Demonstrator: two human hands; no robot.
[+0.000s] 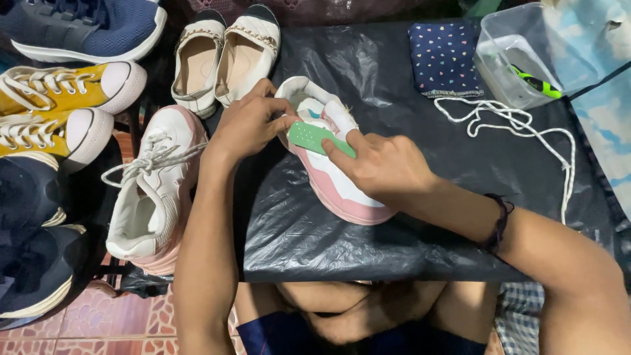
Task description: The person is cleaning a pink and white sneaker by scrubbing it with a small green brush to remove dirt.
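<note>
yellow sneakers (pixel 59 108), cream flats (pixel 227 56), loose white lace (pixel 519 128), clear tub (pixel 519 59)

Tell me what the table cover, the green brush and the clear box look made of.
Table cover: thin black plastic film, judging by its glossy wrinkles. Green brush, held against the pink-and-white sneaker by both hands: likely hard moulded plastic, smooth and matt. Clear box: translucent rigid plastic; contents show through.

Glossy, wrinkled black plastic sheet (pixel 394 217) covers the table. The pink-and-white sneaker (pixel 342 190) looks smooth and matt. A clear plastic box (pixel 506 59) and dotted cloth (pixel 444 59) sit at the far edge.
</note>
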